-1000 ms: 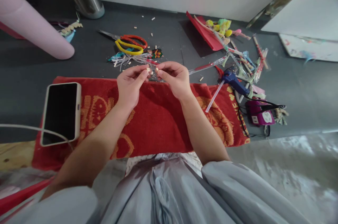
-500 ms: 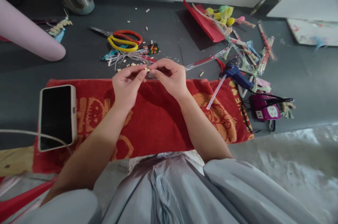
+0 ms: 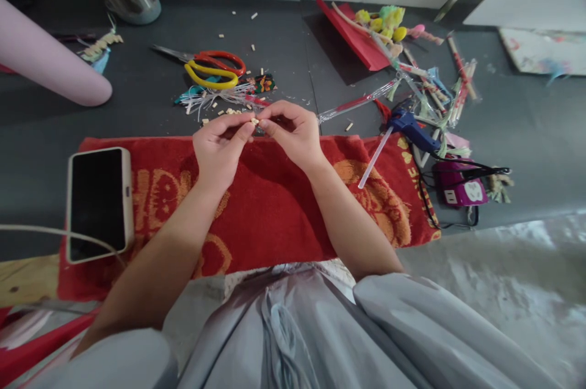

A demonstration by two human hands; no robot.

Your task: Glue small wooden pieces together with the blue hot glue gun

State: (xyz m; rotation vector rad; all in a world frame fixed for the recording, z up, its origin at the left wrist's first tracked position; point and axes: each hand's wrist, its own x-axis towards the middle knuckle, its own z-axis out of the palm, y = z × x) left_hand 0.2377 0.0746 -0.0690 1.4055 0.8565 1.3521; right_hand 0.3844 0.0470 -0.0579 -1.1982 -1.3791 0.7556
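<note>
hands barely moved vs half a sec ago. my left hand point(image 3: 220, 148) and right hand point(image 3: 293, 132) now pinch one tiny pale bead point(image 3: 254, 122) between fingertips, over far edge of red towel point(image 3: 270, 212); gap closed, so i judge they're joining it. scissors point(image 3: 215, 68) beyond towel.

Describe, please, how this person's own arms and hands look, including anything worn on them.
Both forearms are bare from wrist to elbow. No sleeve reaches them, and no glove, ring, watch or bracelet shows on the left hand or the right hand. Fingernails look short and unpainted as far as the view tells. Below the arms lies a shiny pale grey garment, smooth and creased into folds.
</note>
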